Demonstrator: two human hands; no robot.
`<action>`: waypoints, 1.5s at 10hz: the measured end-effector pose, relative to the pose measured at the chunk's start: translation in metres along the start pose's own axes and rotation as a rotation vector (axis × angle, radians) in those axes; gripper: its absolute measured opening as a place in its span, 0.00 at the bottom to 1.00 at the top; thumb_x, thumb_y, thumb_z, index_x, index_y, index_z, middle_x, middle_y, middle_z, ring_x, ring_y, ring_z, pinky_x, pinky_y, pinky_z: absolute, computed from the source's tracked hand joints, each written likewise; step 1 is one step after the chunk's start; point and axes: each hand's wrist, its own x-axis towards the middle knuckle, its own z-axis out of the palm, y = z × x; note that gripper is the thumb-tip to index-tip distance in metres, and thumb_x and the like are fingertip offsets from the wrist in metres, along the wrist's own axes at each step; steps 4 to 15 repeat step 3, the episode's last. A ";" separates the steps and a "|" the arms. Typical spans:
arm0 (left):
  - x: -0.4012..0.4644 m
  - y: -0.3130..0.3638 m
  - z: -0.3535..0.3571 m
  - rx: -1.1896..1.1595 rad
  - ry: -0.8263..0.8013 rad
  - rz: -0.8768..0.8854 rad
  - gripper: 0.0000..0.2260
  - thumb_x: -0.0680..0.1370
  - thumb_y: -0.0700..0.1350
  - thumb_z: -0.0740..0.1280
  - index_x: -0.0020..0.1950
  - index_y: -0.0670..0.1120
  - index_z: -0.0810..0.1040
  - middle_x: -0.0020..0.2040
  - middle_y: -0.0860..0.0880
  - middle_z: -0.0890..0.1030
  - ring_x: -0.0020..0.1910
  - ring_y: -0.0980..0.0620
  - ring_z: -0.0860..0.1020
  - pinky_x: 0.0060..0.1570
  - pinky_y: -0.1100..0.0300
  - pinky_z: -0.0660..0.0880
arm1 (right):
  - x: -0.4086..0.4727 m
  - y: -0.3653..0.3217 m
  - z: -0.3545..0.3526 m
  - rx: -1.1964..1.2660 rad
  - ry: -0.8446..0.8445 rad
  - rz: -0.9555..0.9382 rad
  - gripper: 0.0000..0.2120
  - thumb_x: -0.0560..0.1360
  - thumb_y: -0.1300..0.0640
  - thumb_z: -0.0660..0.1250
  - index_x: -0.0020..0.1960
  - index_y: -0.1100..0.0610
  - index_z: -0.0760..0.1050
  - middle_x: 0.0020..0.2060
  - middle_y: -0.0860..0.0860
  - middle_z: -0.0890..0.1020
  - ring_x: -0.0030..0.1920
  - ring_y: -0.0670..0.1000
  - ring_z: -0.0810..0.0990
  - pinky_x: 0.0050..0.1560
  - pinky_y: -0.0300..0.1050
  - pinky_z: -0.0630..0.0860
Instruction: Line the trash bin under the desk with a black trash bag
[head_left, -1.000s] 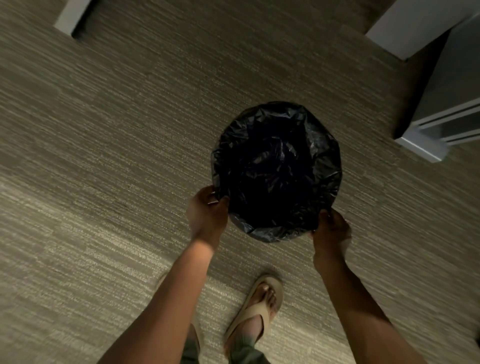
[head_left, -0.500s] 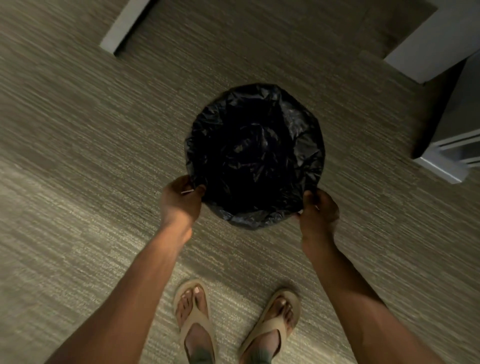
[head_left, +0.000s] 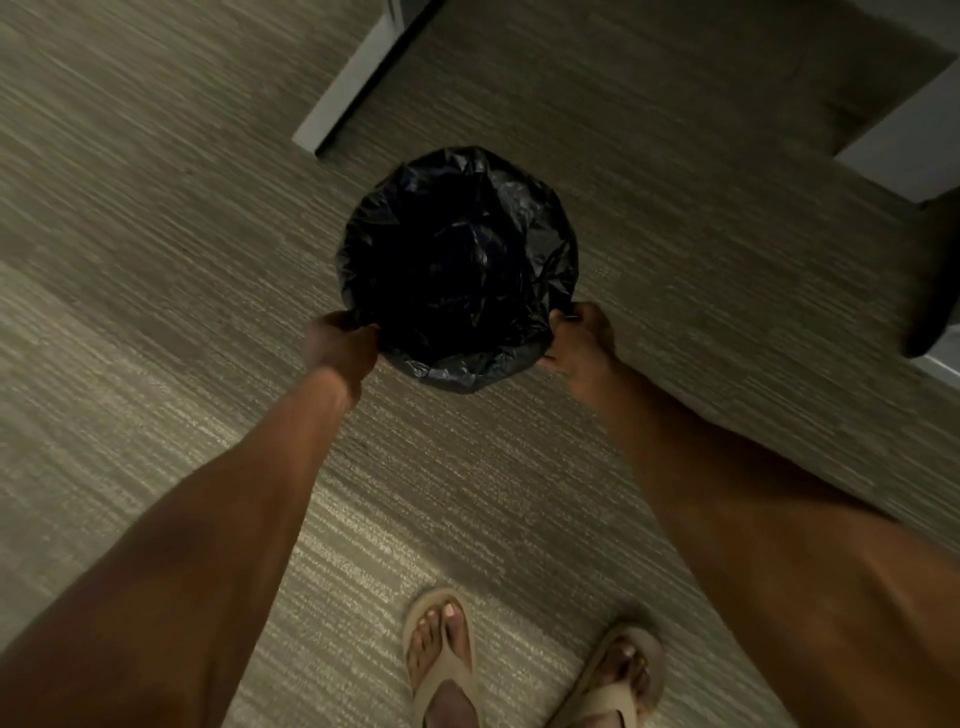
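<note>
Head view: my left hand (head_left: 340, 345) and right hand (head_left: 579, 338) each pinch the bagged rim of the trash bin (head_left: 460, 364), on carpet just short of the desk leg (head_left: 353, 88). Black trash bag (head_left: 457, 260) looks thin and slippery; bin seems light, so I'd hold the rim through the film.

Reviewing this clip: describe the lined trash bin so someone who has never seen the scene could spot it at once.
Start from the striped grey-beige carpet, between the pale desk leg at the top and the sandalled feet at the bottom. Between them is the round trash bin, gripped by the left hand and right hand. It is the only glossy, crinkled black thing.
</note>
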 end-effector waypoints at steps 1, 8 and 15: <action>0.004 -0.002 0.000 -0.010 -0.019 -0.009 0.14 0.76 0.36 0.69 0.61 0.41 0.84 0.55 0.40 0.86 0.56 0.41 0.84 0.60 0.41 0.81 | -0.003 0.000 0.000 0.043 -0.021 0.004 0.13 0.84 0.57 0.63 0.67 0.61 0.74 0.64 0.61 0.79 0.58 0.62 0.83 0.46 0.56 0.86; -0.016 0.009 -0.004 0.139 0.080 -0.004 0.37 0.75 0.58 0.74 0.79 0.42 0.68 0.74 0.42 0.74 0.70 0.43 0.74 0.64 0.54 0.71 | -0.026 -0.012 -0.017 -0.201 0.102 -0.076 0.26 0.85 0.42 0.57 0.73 0.60 0.73 0.68 0.61 0.79 0.64 0.63 0.81 0.63 0.57 0.79; -0.016 0.009 -0.004 0.139 0.080 -0.004 0.37 0.75 0.58 0.74 0.79 0.42 0.68 0.74 0.42 0.74 0.70 0.43 0.74 0.64 0.54 0.71 | -0.026 -0.012 -0.017 -0.201 0.102 -0.076 0.26 0.85 0.42 0.57 0.73 0.60 0.73 0.68 0.61 0.79 0.64 0.63 0.81 0.63 0.57 0.79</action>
